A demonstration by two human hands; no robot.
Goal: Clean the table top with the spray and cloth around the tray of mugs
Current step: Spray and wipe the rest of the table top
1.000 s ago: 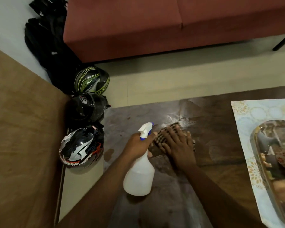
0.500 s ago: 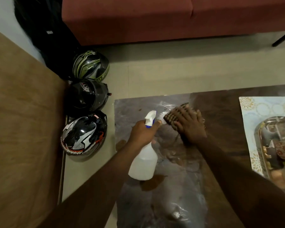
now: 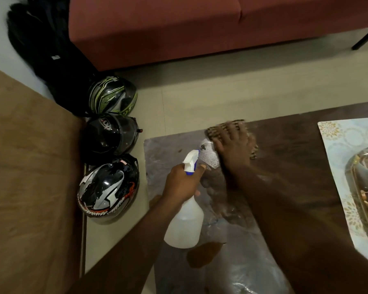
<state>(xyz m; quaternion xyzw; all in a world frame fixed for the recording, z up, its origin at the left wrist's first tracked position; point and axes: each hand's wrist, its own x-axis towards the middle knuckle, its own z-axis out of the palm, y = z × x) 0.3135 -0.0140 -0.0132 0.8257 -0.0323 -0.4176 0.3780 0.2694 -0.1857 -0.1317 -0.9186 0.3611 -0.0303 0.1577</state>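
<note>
A person's right hand (image 3: 234,148), fingers spread flat, presses a brown checked cloth (image 3: 216,130) onto the far-left corner of a dark, glossy table top (image 3: 295,162); cloth blurred, mostly hidden under the hand. Left hand (image 3: 182,183) grips the neck of a translucent white spray bottle (image 3: 185,224) w/ white-and-blue trigger head, held just beside the cloth. At right edge: metal tray (image 3: 353,181) on a patterned mat (image 3: 336,136). On the floor, 3 helmets (image 3: 108,136) line up near a red sofa (image 3: 179,28).
</note>
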